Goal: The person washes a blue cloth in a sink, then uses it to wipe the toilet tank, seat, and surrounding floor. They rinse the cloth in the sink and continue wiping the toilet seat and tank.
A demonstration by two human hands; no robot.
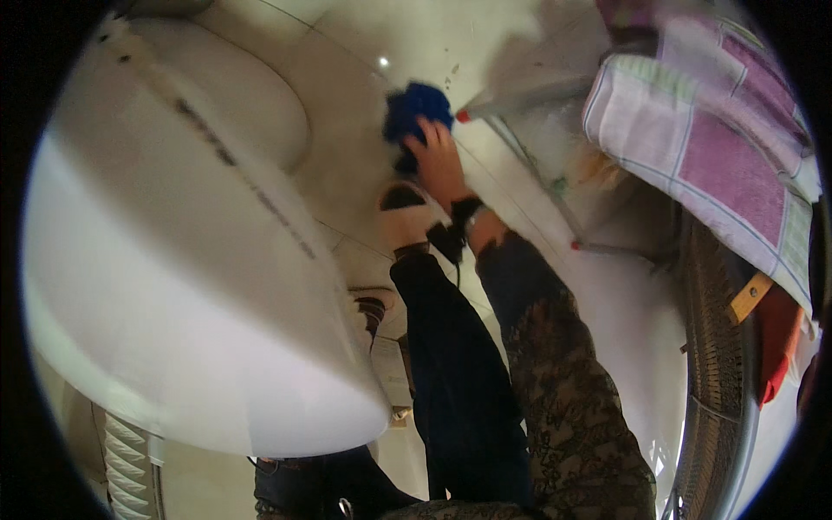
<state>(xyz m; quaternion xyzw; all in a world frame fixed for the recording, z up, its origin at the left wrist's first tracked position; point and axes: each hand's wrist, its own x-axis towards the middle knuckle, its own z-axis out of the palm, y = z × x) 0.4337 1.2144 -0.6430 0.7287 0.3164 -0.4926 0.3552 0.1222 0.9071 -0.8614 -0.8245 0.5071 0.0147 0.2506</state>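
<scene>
My right hand (441, 159) reaches down to the floor and grasps the near side of a bunched dark blue cloth (419, 107). The fingers lie over the cloth's edge, and blur hides how far they close around it. A dark band (467, 209) circles the wrist below a black patterned sleeve (565, 364). Just below the cloth is a foot (404, 221) in open footwear, at the end of a black trouser leg (455, 370). My left hand is out of view.
A large white round-edged surface (214, 312) with a dark-stained seam fills the left. Grey metal tube legs (533, 162) with red caps stand on the pale tiled floor (351, 91). At right are a purple-and-white checked cloth (728, 169) and a woven chair-like frame (715, 364).
</scene>
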